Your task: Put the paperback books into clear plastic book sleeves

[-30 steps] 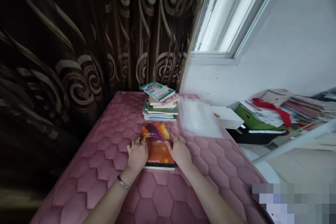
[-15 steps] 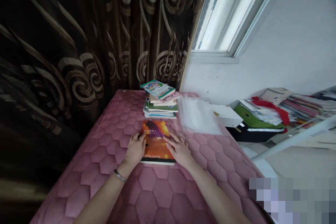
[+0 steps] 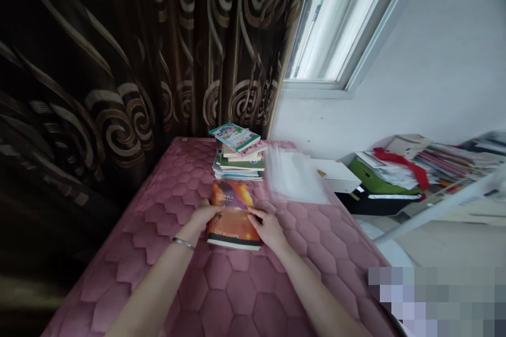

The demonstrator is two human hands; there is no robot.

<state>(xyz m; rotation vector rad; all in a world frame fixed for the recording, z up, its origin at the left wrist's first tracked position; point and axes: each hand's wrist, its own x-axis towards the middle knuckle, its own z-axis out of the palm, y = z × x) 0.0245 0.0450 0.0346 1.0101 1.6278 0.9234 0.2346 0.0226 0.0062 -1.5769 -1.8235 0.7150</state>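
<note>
A paperback book (image 3: 233, 224) with an orange and purple cover lies face up on the pink quilted mattress (image 3: 237, 289). My left hand (image 3: 204, 215) grips its left edge, thumb on the cover and the other fingers hidden at the side. On the opposite edge, my right hand (image 3: 269, 227) holds the book the same way, thumb on top and fingers curled beside it. A silver bangle (image 3: 183, 244) circles my left wrist. Just beyond the book stands an uneven stack of books (image 3: 239, 160), topped by a green-edged one with a colourful cover.
Clear plastic sleeves (image 3: 294, 176) lie right of the stack, beside a white box (image 3: 336, 175). Farther right are a green and black bin (image 3: 367, 176) with papers and a red cloth (image 3: 403, 166). A dark patterned curtain (image 3: 158, 52) hangs at the left and back.
Both hands have gone from resting flat along the book's sides to gripping its edges, with thumbs on the cover. The view has shifted slightly.
</note>
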